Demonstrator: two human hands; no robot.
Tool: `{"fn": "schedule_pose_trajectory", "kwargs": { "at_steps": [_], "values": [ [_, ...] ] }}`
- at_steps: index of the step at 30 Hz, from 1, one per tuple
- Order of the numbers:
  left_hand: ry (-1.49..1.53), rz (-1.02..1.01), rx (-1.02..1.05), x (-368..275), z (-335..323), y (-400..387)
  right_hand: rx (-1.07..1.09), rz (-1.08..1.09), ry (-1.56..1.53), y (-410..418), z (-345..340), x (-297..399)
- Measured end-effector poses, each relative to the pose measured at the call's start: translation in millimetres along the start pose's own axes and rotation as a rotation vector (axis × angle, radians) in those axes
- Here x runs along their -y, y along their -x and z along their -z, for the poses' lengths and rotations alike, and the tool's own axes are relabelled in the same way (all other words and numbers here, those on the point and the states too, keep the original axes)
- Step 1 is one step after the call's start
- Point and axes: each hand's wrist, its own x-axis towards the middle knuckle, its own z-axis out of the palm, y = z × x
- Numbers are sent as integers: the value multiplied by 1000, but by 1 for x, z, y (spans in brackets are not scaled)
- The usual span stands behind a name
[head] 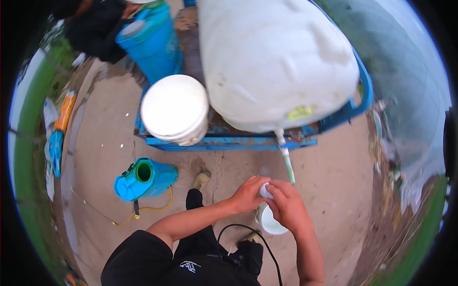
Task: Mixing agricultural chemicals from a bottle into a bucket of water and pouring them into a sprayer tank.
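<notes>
My left hand (248,195) and my right hand (288,203) meet around a small container with a round white cap (266,191). The left fingers wrap the container's side, and most of its body is hidden. My right fingers and thumb grip the cap's edge. Below them on the ground stands a white bucket (274,223), partly covered by the right hand; its contents are unclear. Just beyond my hands, a pale green hose (289,171) hangs from a valve with a blue handle (291,145) at the base of a large white plastic tank (279,68).
The tank rests on a blue metal cart (229,143) beside a white bucket (175,107). A blue backpack sprayer (157,178) with its filler open stands on the concrete, its yellow hose and lance (96,216) lying leftward. Another person (96,32) handles a second blue sprayer (154,46).
</notes>
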Motion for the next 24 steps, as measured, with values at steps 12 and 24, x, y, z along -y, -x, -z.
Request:
{"fn": "schedule_pose_trajectory", "kwargs": {
  "at_steps": [12, 24],
  "values": [
    [-273, -50, -398, -8, 280, -7, 288, 29, 392, -273, -57, 153],
    [-258, 87, -454, 16, 405, -40, 620, -204, 403, -422, -60, 214]
  ]
}}
